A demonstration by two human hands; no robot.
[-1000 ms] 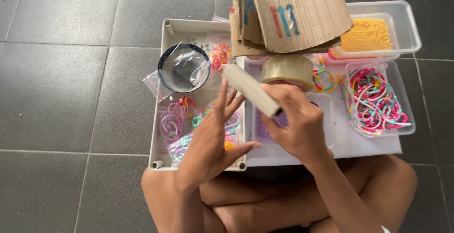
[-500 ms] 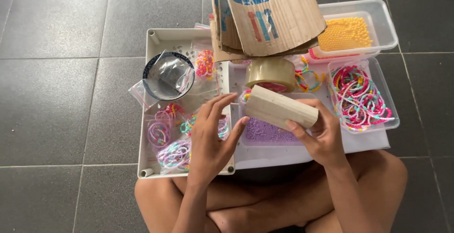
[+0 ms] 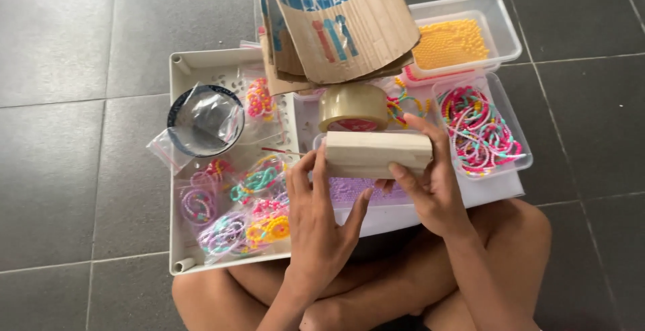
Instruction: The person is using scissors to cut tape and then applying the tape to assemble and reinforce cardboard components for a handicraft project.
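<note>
Both hands hold one pale wooden block (image 3: pixel 377 154) level at frame centre, above a tub of purple beads (image 3: pixel 349 190). Right hand (image 3: pixel 433 183): fingers clamped round the block's right end. Left hand (image 3: pixel 321 220): fingertips pressed on its left end, fingers slightly spread. Tape roll (image 3: pixel 353 107) sits just behind; bagged bracelets (image 3: pixel 248 210) fill the grey tray (image 3: pixel 176 170) at left.
</note>
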